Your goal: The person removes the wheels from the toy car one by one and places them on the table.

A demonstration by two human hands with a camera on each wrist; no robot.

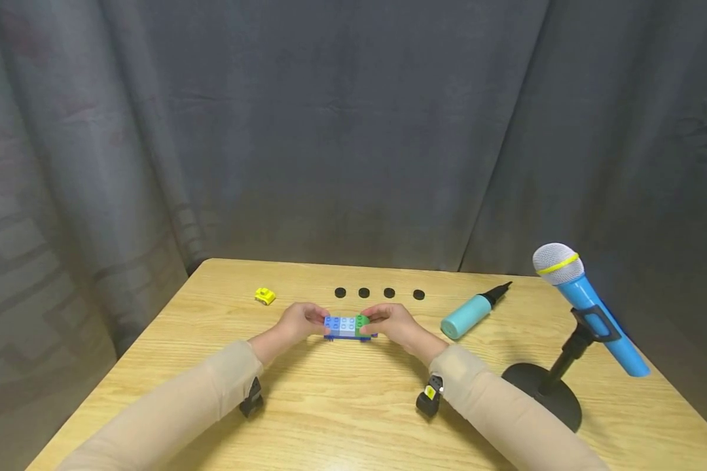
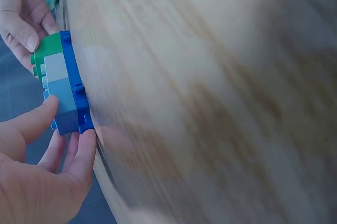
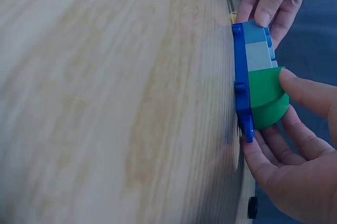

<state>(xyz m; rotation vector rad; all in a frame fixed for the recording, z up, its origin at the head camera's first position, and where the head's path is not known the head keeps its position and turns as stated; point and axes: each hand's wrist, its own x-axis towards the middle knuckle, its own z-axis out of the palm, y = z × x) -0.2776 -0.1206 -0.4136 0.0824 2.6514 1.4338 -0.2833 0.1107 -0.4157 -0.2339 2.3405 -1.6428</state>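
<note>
A toy brick vehicle lies crosswise between both hands. Its dark blue base (image 3: 241,71) carries a blue brick (image 2: 64,105), a pale blue brick (image 1: 347,326) and a rounded green brick (image 3: 267,95), side by side with studs up. At the blue end, my left hand (image 1: 296,320) pinches the brick, thumb on the near side and fingers behind. My right hand (image 1: 396,324) grips the green end in the same way, its thumb on the green brick in the right wrist view. Fingertips of both hands reach down to the base, close over the wooden table (image 1: 330,405).
Several black discs (image 1: 364,293) form a row behind the hands. A yellow toy car (image 1: 264,296) sits at the back left. To the right lie a teal hand pump (image 1: 467,317) with a black nozzle and a blue microphone (image 1: 589,304) on a black stand (image 1: 544,396).
</note>
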